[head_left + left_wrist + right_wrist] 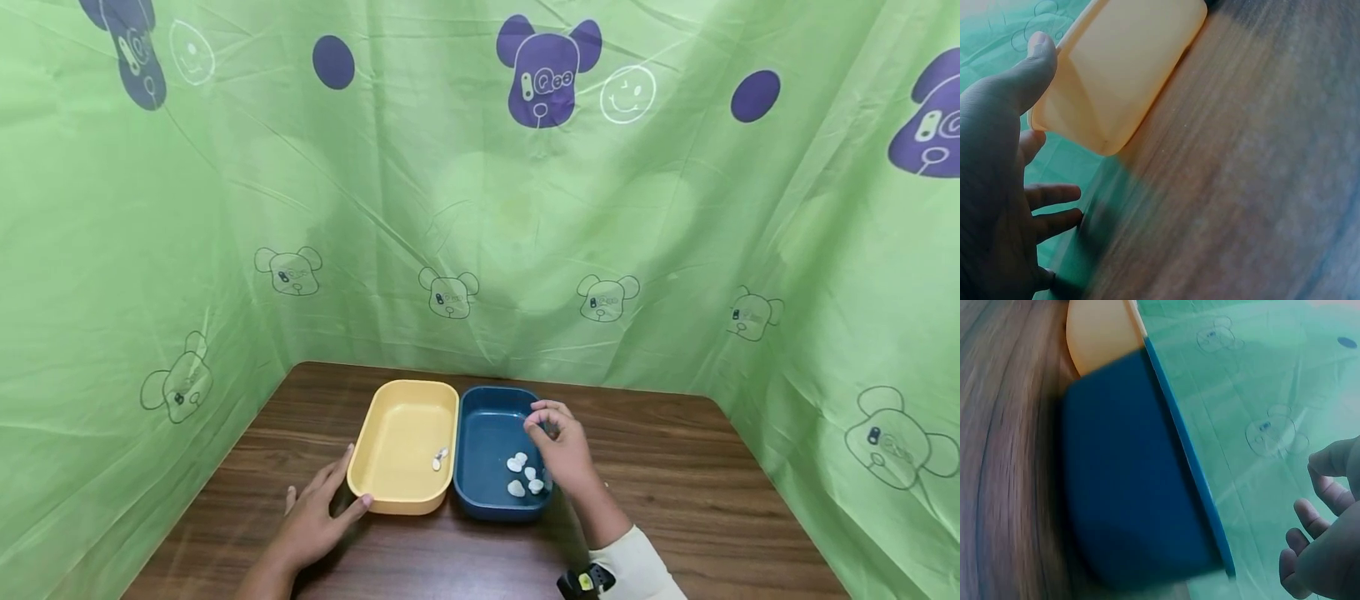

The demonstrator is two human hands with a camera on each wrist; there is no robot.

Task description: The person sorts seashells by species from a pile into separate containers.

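Note:
A yellow tray (401,433) and a dark blue tray (491,446) stand side by side on the table. My left hand (318,512) rests at the yellow tray's near left corner, its thumb on the near rim and index finger along the left side, the other fingers spread. Small pale shells (439,458) lie in the yellow tray near its right wall. Several white shells (517,462) are in the blue tray's near right part. Above this tray's right rim is my right hand (564,446), thumb and index fingertips together; I cannot tell whether they pinch something small.
The brown wood-grain table (675,492) extends on both sides of the trays. Green printed fabric (480,208) hangs behind and at both sides. A dark band (585,581) is around the right wrist, beside a pale sleeve (637,567).

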